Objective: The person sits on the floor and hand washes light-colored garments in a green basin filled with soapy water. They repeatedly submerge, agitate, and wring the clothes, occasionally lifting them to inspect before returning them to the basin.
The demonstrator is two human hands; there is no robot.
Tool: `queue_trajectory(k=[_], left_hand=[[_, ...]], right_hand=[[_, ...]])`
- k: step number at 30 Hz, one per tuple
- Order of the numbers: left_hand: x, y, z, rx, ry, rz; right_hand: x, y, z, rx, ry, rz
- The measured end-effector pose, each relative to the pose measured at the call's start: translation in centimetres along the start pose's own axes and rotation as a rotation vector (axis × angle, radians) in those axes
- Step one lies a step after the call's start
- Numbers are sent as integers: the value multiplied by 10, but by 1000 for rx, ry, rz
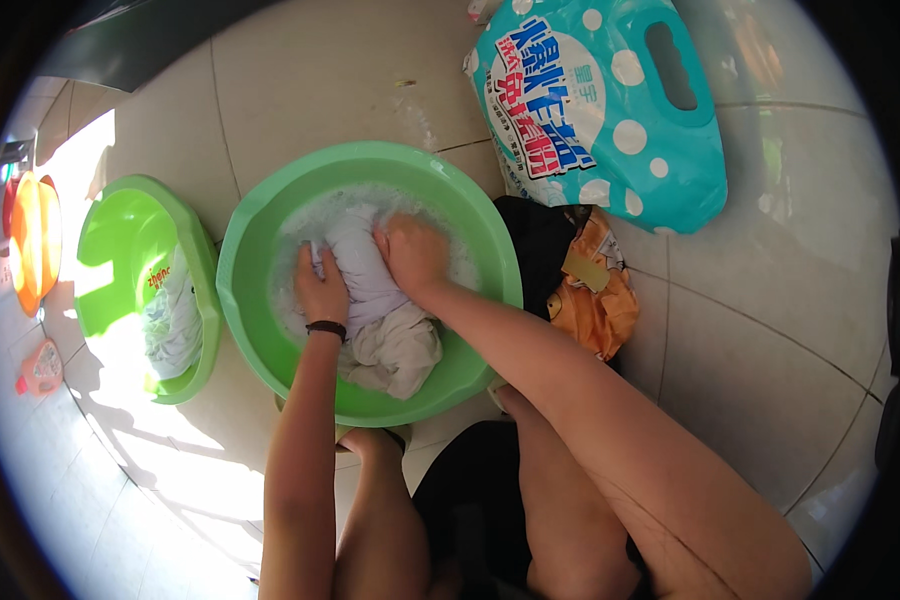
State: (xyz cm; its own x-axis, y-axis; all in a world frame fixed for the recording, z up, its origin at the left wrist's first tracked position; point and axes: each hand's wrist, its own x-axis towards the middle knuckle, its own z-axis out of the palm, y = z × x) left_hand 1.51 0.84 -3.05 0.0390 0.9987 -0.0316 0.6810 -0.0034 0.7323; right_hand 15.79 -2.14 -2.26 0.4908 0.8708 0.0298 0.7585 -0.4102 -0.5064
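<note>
A large green plastic basin [259, 330] stands on the floor before me, holding sudsy water [450, 255]. In it lies a bunched white wet cloth [360, 259], with a crumpled beige cloth [401, 352] nearer to me. My left hand [322, 289], with a dark band on its wrist, has a fold of the white cloth between thumb and fingers. On the other side of that cloth is my right hand [418, 251], its fingers curled against it and partly hidden in the suds.
A smaller green basin [112, 214] with wet whitish cloth [176, 330] stands at left. A teal laundry powder bag [682, 172] lies at upper right. Below it are black fabric [529, 247] and orange printed fabric [596, 319]. Farther left are an orange plastic item [34, 247] and a pink container [45, 367].
</note>
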Motion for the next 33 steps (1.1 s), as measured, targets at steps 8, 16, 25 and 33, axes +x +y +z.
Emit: queue_trajectory(k=[8, 16, 25, 33], left_hand=[[18, 39, -4, -930, -373, -719], [-2, 78, -19, -1295, -626, -1171], [-3, 57, -12, -1205, -575, -1223], [10, 6, -13, -1599, -873, -950]], right_hand=[[-17, -79, -28, 428, -72, 120], [7, -59, -31, 348, -136, 205], [8, -54, -16, 326, -105, 273], [-18, -68, -37, 500, -117, -102]])
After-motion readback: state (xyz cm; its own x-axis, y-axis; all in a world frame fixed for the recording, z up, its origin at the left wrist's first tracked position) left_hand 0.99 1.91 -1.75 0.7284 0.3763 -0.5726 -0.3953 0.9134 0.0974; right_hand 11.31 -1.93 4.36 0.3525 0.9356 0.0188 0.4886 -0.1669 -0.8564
